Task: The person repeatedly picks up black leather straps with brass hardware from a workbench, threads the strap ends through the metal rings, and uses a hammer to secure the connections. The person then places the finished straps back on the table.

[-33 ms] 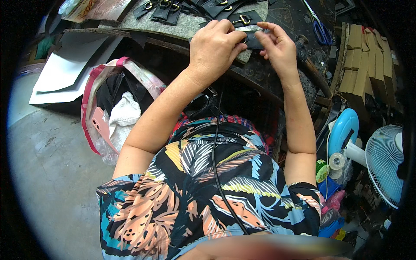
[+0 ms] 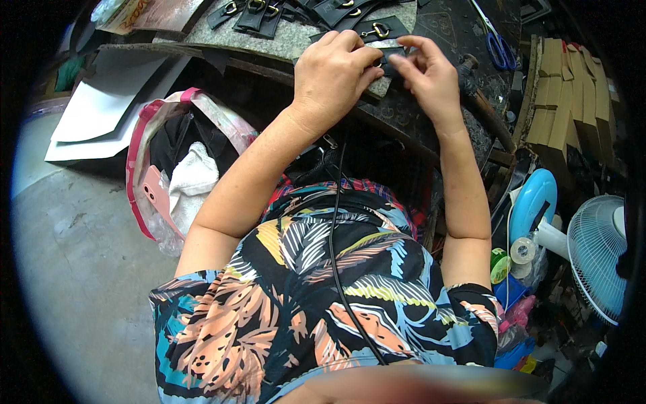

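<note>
On the edge of the pale stone slab, my left hand (image 2: 333, 77) is closed on a black leather strap (image 2: 390, 66) with a small metal fitting, mostly hidden by the fingers. Beside it, my right hand (image 2: 431, 81) has its thumb and forefinger apart over the strap's right end. The thumb tip is slightly blurred, and the other fingers curl partly out of sight. Just beyond the hands lies another black strap piece (image 2: 393, 28) with a gold-coloured buckle. Several similar buckled straps (image 2: 259, 19) are heaped farther back on the slab (image 2: 202, 34).
Blue-handled scissors (image 2: 499, 50) lie at the bench's right, near a hammer (image 2: 471, 74). Cardboard pieces (image 2: 558, 94) stand at far right, above a blue fan (image 2: 595, 259). An open bag (image 2: 138, 175) with a white towel and pink phone is at left, by white sheets (image 2: 111, 101).
My right thumb has shifted left toward my left hand, and the right fingers have lifted a little off the strap's end. My left hand has stayed in place.
</note>
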The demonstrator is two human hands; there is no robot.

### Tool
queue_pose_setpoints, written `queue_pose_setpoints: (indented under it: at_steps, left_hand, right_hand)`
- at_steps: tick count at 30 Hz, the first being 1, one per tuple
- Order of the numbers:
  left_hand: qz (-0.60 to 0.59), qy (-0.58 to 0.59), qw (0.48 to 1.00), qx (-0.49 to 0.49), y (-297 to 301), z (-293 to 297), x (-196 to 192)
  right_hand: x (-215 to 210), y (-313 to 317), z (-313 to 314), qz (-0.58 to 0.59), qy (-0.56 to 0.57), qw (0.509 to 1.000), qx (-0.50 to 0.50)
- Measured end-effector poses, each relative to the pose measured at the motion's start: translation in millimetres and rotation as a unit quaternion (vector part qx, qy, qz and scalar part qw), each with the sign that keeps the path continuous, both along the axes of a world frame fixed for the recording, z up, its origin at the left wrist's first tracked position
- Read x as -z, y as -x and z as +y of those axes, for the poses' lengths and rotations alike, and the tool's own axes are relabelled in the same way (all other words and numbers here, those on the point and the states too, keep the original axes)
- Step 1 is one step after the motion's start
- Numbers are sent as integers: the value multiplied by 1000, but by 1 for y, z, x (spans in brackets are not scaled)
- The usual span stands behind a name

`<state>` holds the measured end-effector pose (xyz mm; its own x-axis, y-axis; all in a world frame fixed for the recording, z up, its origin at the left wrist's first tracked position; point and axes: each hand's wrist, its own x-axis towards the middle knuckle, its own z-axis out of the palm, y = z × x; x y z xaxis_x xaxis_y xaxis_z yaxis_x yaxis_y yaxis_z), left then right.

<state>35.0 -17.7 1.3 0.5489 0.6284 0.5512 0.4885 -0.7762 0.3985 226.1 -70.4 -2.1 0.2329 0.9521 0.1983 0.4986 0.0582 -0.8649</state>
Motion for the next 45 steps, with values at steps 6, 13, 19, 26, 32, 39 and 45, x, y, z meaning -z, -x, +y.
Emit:
queue_pose_setpoints:
  at_steps: [6,13,19,26,32,39,45]
  left_hand:
    - [-138,98,985,38,37,6,-5]
    - [-78,-2,997,-7,60,2,-5]
    - [-65,28,997,-36,49,-2,4]
    - [-116,97,987,-53,62,-3,8]
    - [-11,287,945,-156,80,-7,3]
    - [-387,545,743,40,74,-5,5]
    - [-327,527,784,14,66,4,5]
  right_hand:
    - [2,7,2,-89,-2,996,6]
    - [-9,7,4,-265,-179,947,9]
    - [-8,16,12,-310,-217,921,-92]
    - [-8,24,13,-328,-170,928,-49]
    - [-23,32,11,-321,-223,917,-85]
    - [-11,45,23,-261,-214,924,-178]
    - [-4,39,23,-210,-214,937,-179]
